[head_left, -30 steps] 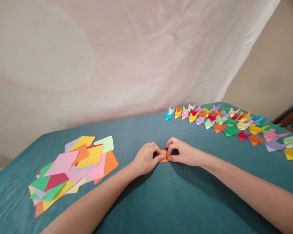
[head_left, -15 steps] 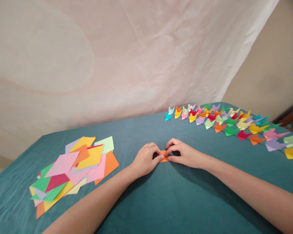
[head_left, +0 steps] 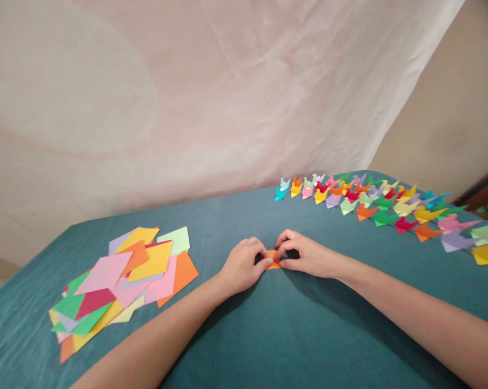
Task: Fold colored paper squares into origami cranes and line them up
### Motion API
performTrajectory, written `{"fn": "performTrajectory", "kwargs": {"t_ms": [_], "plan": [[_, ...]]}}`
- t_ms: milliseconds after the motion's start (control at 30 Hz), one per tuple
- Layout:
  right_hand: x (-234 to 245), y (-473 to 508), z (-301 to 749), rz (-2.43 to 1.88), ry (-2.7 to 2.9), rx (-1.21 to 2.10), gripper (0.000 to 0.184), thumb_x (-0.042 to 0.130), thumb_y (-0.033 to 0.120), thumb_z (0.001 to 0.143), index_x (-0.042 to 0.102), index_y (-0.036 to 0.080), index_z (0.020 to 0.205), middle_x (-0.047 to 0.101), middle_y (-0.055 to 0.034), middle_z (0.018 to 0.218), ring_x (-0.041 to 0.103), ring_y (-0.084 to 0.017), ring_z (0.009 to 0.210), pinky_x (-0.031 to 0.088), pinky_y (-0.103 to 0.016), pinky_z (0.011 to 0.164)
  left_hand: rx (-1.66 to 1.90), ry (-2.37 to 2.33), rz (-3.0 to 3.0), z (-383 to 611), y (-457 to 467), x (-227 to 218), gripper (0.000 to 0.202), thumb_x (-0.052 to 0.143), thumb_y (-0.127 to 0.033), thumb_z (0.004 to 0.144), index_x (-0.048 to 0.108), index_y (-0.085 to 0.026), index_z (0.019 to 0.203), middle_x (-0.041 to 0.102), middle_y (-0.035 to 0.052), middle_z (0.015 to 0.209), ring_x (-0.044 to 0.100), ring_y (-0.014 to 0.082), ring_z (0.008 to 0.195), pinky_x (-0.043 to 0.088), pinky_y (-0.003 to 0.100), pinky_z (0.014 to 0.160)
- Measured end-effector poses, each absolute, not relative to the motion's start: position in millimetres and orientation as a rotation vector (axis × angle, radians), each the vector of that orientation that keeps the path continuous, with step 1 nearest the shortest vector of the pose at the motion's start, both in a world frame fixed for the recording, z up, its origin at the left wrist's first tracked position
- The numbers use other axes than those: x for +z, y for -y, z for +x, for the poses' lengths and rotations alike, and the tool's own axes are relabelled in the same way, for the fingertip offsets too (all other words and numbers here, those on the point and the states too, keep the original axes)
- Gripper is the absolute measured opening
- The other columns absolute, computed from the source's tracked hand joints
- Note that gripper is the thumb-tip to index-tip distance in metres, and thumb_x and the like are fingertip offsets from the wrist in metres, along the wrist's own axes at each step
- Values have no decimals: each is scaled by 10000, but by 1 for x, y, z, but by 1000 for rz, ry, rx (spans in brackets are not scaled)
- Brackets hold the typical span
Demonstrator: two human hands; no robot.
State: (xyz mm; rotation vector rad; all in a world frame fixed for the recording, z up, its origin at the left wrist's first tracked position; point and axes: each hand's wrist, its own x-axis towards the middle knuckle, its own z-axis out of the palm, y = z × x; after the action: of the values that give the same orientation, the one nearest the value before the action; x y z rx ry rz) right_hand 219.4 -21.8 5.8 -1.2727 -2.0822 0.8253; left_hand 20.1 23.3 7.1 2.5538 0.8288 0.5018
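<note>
A small folded piece of orange paper (head_left: 273,265) lies on the table between my two hands, partly covered by fingertips. My left hand (head_left: 246,265) grips its left side, thumb and fingers pinched together. From the right, my right hand (head_left: 302,255) pinches the opposite side with thumb and forefinger, the fingers curved over a dark gap. The exact folds under the fingertips are hidden.
Loose square sheets of coloured paper (head_left: 106,275) lie in an overlapping pile on the left. Rows of folded paper birds (head_left: 365,212) stand along the far right. A teal cloth (head_left: 300,335) covers the table, and a pale curtain (head_left: 227,97) hangs behind it.
</note>
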Motion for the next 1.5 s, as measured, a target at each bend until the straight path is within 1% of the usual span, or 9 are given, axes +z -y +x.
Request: {"fn": "performTrajectory", "kwargs": {"t_ms": [267,467,633,800,1167,1500], "plan": [[8,23,219,-1276,2089,835,131,621,150,748,685,207,847,499,-31,983,519,-165,944,396,-322,897,505,-827,2549,20,-23,7,58,550,-180,804,585,-173,758,592,14,805,539,156,799,401,273,761],[10,25,217,-1302,2117,754,120,588,152,782,690,202,821,516,-41,962,518,-170,926,397,-330,879,520,-848,2538,20,-24,5,55,551,-181,803,587,-174,762,595,13,816,540,155,804,402,270,758],[7,25,217,-1313,2120,715,88,600,195,794,685,202,811,522,-42,953,518,-173,915,399,-334,860,518,-852,2540,21,-23,7,67,550,-188,806,588,-172,753,594,17,809,540,157,799,405,273,760],[4,24,216,-1317,2104,698,51,651,239,768,678,206,796,533,-33,939,520,-172,904,401,-329,844,527,-850,2542,21,-23,6,58,552,-175,798,589,-174,753,593,17,808,541,159,803,407,274,760],[3,26,212,-1347,2088,663,12,651,199,761,646,201,771,534,-31,931,516,-177,908,398,-342,839,507,-854,2537,22,-22,9,60,545,-154,791,584,-166,747,598,23,813,541,159,801,407,279,764],[1,26,209,-1426,2051,671,77,631,148,741,638,204,795,529,-36,947,505,-188,935,388,-348,846,511,-847,2525,22,-22,8,70,549,-166,795,590,-164,739,596,29,804,537,161,794,408,288,767]]}}
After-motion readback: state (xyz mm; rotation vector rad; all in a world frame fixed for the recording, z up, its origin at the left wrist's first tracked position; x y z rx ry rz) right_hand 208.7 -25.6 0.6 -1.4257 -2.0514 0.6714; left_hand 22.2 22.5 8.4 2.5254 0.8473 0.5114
